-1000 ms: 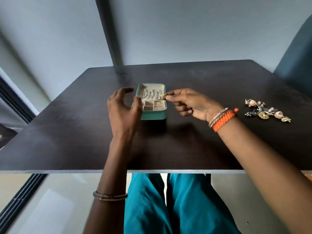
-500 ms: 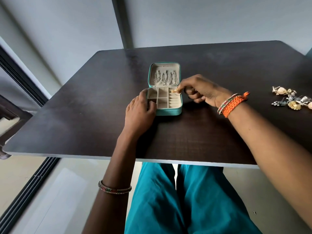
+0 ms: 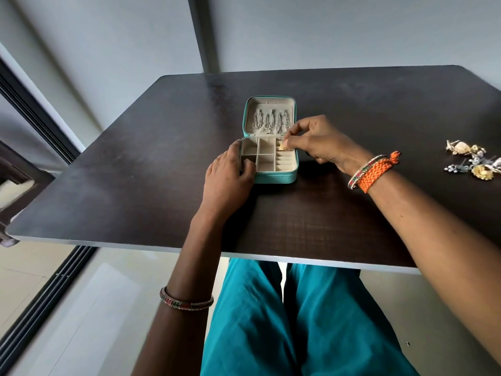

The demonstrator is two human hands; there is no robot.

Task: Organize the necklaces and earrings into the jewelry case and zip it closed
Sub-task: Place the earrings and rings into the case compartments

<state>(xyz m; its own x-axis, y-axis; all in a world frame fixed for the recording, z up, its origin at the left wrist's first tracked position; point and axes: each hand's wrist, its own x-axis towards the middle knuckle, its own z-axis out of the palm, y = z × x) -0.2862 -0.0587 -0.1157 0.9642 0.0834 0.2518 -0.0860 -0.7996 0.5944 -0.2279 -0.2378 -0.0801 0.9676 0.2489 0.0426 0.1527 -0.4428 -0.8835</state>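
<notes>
A small teal jewelry case [image 3: 276, 178] lies open in the middle of the dark table. Several silver necklaces [image 3: 269, 121] hang inside its raised lid. The beige tray below has square compartments and a ribbed strip on the right. My left hand [image 3: 227, 177] grips the case's front left corner. My right hand [image 3: 317, 139] pinches a small gold earring [image 3: 283, 147] at the top of the ribbed strip. A loose heap of gold and silver earrings [image 3: 473, 162] lies at the table's right edge.
The dark table [image 3: 151, 169] has its near edge just above my knees in teal trousers. A window frame and sliding-door track run along the left. A grey wall with a vertical post stands behind the table.
My left hand came down from hovering and took hold of the case's left corner. My right hand carried the gold earring from the lid's edge down into the tray's ribbed strip.
</notes>
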